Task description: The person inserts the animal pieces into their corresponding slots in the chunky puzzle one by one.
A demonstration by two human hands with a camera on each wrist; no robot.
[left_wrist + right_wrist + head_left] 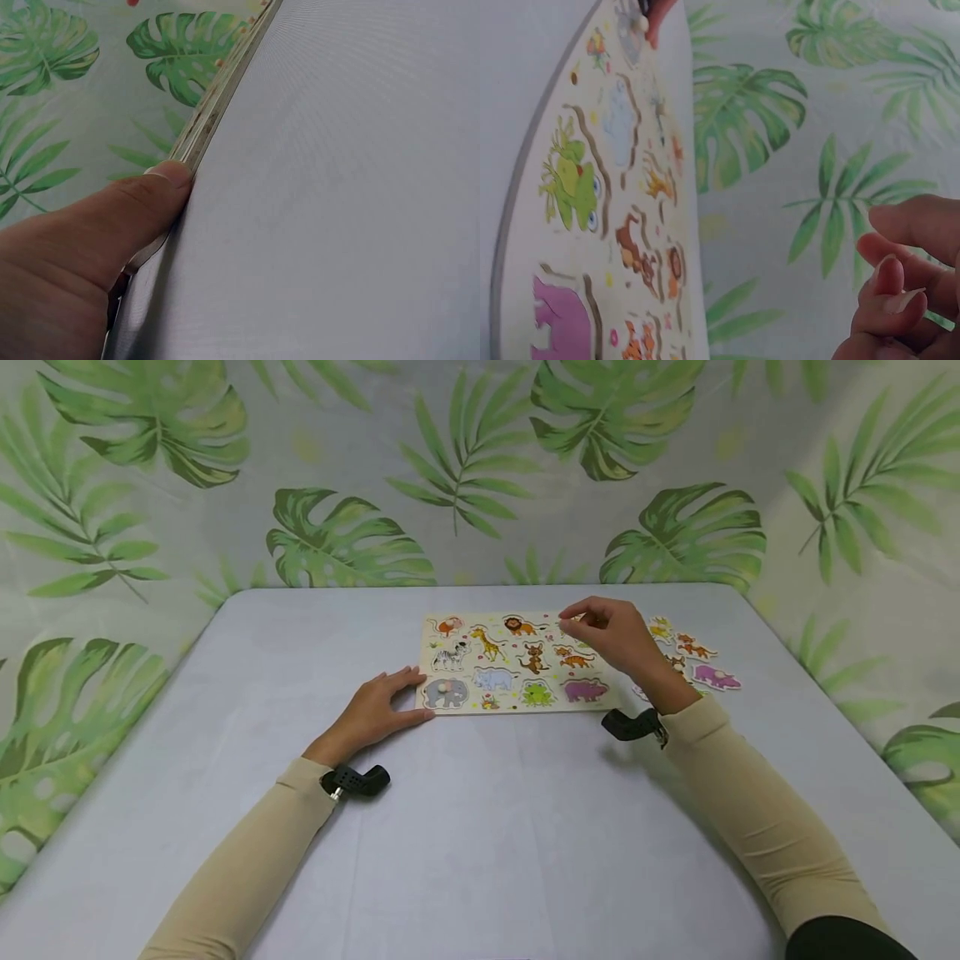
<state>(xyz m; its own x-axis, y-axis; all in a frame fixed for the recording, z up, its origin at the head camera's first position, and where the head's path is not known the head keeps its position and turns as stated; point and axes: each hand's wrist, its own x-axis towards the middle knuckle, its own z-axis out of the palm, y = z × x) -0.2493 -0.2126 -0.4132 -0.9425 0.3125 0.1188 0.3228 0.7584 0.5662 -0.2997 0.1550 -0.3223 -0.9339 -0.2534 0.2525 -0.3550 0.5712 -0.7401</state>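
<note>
A wooden animal puzzle board (512, 710) lies flat at the middle of the grey table (480, 835). Several animal pieces sit in it, among them a grey elephant (446, 692), a green frog (536, 694) and a purple rhino (585, 690). My left hand (382, 703) rests flat on the table, and its thumb (120, 214) presses the board's edge (206, 127). My right hand (609, 631) hovers over the board's far right corner with its fingers (900, 289) curled. Nothing shows between them. The right wrist view shows the board (525, 247) with the frog (570, 184).
Several loose animal pieces (693, 650), one a purple one (716, 677), lie on the table right of the board, partly behind my right wrist. A leaf-print curtain (337, 539) stands behind and beside the table. Black wrist cameras (358, 779) sit on both sleeves.
</note>
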